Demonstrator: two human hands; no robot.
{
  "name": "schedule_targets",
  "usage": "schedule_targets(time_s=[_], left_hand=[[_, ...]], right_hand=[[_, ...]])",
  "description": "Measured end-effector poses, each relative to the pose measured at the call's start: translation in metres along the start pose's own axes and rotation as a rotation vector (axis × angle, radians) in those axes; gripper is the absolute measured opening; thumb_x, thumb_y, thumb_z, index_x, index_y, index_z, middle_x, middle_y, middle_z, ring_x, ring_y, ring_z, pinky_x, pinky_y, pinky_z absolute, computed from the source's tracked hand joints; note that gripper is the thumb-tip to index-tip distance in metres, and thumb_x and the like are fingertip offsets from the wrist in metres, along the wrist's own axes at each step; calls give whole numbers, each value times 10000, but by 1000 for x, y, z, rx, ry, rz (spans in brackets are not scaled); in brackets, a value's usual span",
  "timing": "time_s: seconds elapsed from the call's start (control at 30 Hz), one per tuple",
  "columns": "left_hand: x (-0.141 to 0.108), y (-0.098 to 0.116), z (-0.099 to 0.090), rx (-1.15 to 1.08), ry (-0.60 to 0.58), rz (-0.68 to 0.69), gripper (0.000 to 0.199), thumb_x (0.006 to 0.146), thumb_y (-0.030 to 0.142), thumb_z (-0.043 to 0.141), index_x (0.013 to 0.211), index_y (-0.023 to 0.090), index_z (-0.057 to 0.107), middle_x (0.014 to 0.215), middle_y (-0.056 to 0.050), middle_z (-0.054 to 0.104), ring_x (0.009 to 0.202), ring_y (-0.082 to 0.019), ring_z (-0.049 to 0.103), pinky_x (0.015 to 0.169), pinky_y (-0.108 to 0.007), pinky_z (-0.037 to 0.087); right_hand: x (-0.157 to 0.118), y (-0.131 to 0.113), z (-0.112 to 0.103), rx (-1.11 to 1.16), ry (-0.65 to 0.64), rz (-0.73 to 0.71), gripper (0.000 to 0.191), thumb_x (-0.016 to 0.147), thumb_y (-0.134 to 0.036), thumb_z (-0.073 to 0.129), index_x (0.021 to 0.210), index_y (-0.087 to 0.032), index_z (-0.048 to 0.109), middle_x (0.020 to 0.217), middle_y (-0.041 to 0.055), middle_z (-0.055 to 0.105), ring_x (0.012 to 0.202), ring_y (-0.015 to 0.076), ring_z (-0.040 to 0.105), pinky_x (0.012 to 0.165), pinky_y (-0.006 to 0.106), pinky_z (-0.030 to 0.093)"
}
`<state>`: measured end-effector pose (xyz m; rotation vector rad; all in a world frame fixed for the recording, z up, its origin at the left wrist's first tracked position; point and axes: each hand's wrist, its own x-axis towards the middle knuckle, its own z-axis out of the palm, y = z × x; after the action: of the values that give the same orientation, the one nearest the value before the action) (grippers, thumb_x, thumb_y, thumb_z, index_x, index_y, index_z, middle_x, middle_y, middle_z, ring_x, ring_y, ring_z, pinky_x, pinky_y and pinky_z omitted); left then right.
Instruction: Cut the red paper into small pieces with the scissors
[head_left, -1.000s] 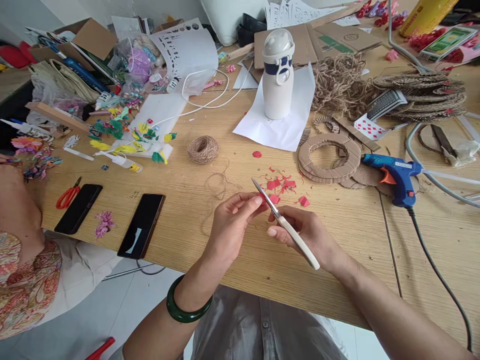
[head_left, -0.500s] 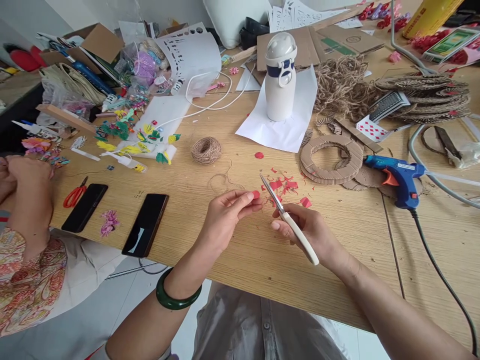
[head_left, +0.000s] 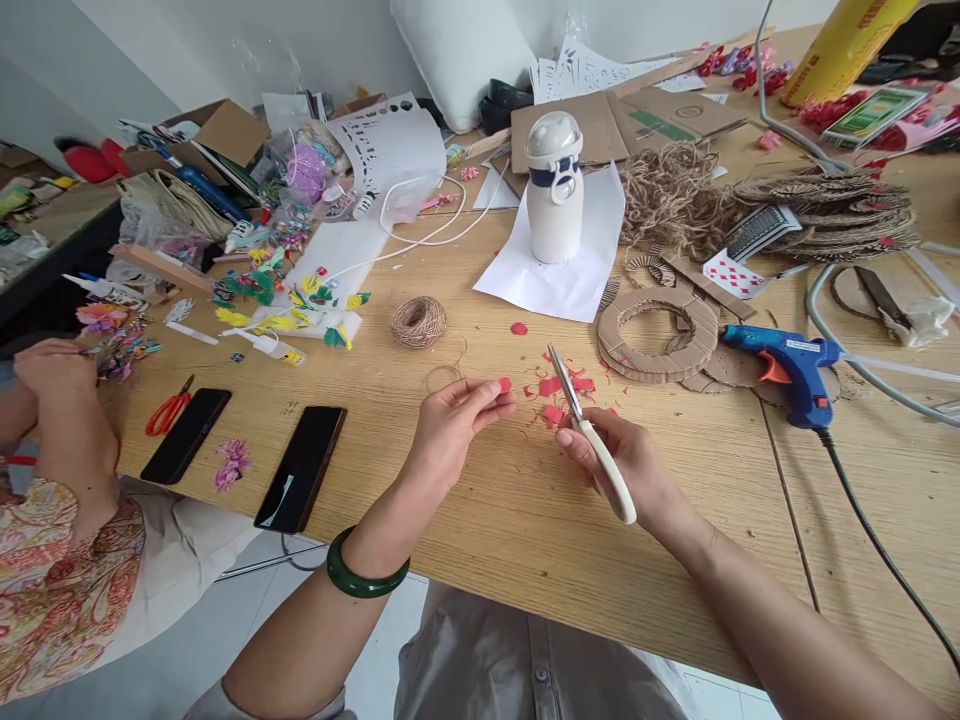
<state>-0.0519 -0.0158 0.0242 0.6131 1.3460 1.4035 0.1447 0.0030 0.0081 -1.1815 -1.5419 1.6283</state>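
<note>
Between the thumb and fingers of my left hand (head_left: 454, 420) is a small round red paper piece (head_left: 505, 385). My right hand (head_left: 619, 455) grips white-handled scissors (head_left: 600, 455), their blades pointing up and away over the table. The blades look closed and stand apart from the red piece. Beneath and behind them lie red paper scraps (head_left: 553, 414) and thin trimmings. A red paper disc (head_left: 518, 328) rests alone farther back. Left of it sits a ball of brown twine (head_left: 418, 322) with a loose end trailing toward my left hand.
A white bottle (head_left: 555, 215) stands on white paper at the back. Cardboard rings (head_left: 660, 335) and a blue glue gun (head_left: 787, 365) with its cord lie right. Two phones (head_left: 301, 468), (head_left: 186, 436) and orange scissors (head_left: 169, 410) lie left, near another person's arm (head_left: 71, 440).
The scissors have tilted more upright and drawn back from the red piece, over to the right. My left hand still pinches the piece. The camera view has shifted slightly.
</note>
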Motion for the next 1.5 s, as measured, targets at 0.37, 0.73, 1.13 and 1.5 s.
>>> schedule_targets(time_s=[0.37,0.73,1.13,1.5], left_hand=[[101,7,22,562,70,167,106,703,243,713,696,138,704,819,-77,757,588,-128,670,632,-267,551],[144,4,34,1057,109,167,120,704,203,687,587,177,699,568,-31,708,533,-186,698,585,-253,490],[136,13,30,1223,78,354,241,778,207,572,569,182,688,575,-73,708,666,-242,704,718,-331,515],[49,2,25,1069,-421,572,167,865,221,575,906,222,737,960,-44,711,829,-152,666,701,-249,523]], right_hand=[[2,4,4,50,53,-4,410,804,-574,639,719,-194,508,518,-69,403,430,91,393,414,241,252],[2,4,2,120,36,25,407,760,-553,707,736,-196,512,497,-76,433,420,91,402,410,234,300],[1,2,1,133,70,23,429,759,-566,710,713,-191,508,509,-73,434,420,88,418,402,225,323],[9,-7,-21,354,376,-40,393,837,-569,641,798,-183,578,531,-41,496,430,110,470,399,234,377]])
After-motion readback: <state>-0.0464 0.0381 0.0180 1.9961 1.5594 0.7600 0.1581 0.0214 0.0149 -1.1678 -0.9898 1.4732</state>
